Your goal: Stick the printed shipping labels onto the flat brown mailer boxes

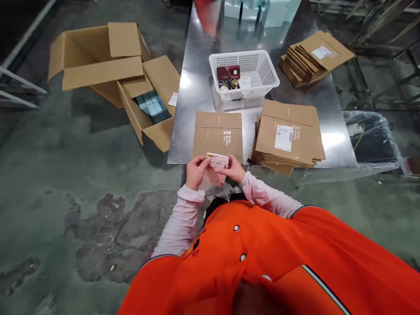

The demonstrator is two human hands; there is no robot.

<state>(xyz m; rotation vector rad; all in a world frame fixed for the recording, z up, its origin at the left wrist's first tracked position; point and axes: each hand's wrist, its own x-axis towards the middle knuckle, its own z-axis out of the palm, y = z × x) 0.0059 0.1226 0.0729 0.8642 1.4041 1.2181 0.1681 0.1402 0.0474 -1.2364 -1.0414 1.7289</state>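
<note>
Floor, far left: an open cardboard carton [95, 57] with its flaps spread, and just beside it a second open carton [144, 118] holding flat teal packs [152, 106], a white slip [173, 99] on its flap

Table, left edge: the bare steel table [183, 96] runs past the cartons, a blurred orange shape [205, 17] at its far end, too unclear to name

Left grip [196, 173]: narrow, thumb and fingers pinching the left end of a barcode label [218, 161], just above the near table edge

Right grip [232, 168]: narrow, pinching the label's right end; a pale crumpled sheet [213, 180], perhaps backing paper, hangs below

Table, near edge, middle: a flat cardboard mailer [218, 135] with white print lies nearest the grips, no label on its visible face

Table, far middle: a white plastic basket [229, 57] holds a dark red box [228, 74] and small gold items, another basket [236, 104] beneath it

Table, near right corner: a stack of flat mailers [288, 135], its top one labelled [283, 138]

Table, far right corner: a second stack [315, 57], also labelled on top [321, 52]

Progress: labelled mailers on both stacks; the lone mailer unlabelled; lower layers hidden

Floor, far right: a clear plastic bag [370, 135]
</note>
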